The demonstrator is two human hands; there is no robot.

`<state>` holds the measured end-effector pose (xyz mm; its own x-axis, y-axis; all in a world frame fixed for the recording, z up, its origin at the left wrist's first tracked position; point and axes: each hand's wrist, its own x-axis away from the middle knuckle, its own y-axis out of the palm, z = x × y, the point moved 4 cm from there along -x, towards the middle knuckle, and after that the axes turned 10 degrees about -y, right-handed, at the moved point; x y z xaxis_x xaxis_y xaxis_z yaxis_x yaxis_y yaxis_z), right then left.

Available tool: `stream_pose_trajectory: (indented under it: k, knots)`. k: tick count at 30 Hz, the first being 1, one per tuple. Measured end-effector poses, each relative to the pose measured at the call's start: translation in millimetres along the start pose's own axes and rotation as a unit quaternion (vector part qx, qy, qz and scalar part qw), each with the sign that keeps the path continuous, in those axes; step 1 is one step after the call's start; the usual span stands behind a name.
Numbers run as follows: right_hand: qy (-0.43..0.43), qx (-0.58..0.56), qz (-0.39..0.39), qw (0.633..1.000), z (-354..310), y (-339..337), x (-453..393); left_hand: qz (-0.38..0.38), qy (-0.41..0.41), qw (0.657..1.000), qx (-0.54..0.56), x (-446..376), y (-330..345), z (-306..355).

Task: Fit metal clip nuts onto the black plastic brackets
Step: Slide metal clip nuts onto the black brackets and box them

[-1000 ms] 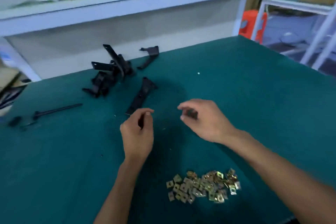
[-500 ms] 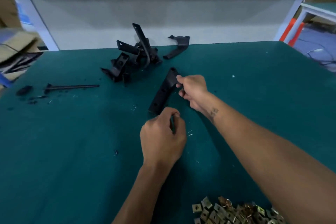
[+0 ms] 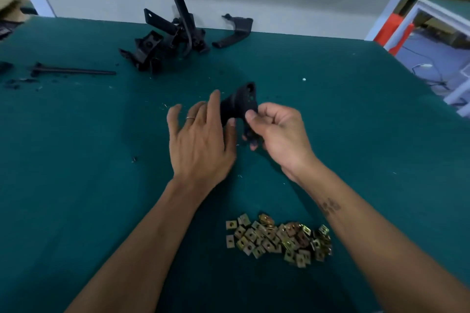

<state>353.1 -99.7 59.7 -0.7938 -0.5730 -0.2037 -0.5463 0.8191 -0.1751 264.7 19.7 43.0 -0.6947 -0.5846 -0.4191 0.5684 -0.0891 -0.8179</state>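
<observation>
We see the right hand [image 3: 277,134] pinching a black bracket [image 3: 239,107] above the green table [image 3: 356,134], thumb on its near face. Left hand [image 3: 201,140] just beside it, fingers straight and spread, index along the bracket's left edge. Clip nut pile [image 3: 277,239] near us, between the forearms. Bracket heap [image 3: 167,38] at the far edge, one loose bracket [image 3: 235,30] beside it, black rod [image 3: 73,71] far left.
</observation>
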Motion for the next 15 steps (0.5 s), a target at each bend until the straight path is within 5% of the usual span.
stream_pose_trajectory:
  k: [6, 11, 15]
  knots:
    - [-0.016, 0.128, -0.069, 0.989, 0.8, -28.8, 56.0, -0.046, 0.135, 0.989, 0.051, 12.2, -4.1, 17.5]
    - [-0.027, 0.136, 0.011, 0.99, 12.3, -87.0, 124.7, -0.059, 0.23, 0.964, 0.12, 26.6, -1.3, 30.0]
    - [-0.028, 0.119, 0.004, 0.992, 11.1, -120.2, 160.4, -0.065, 0.226, 0.967, 0.102, 31.6, -0.1, 37.5]
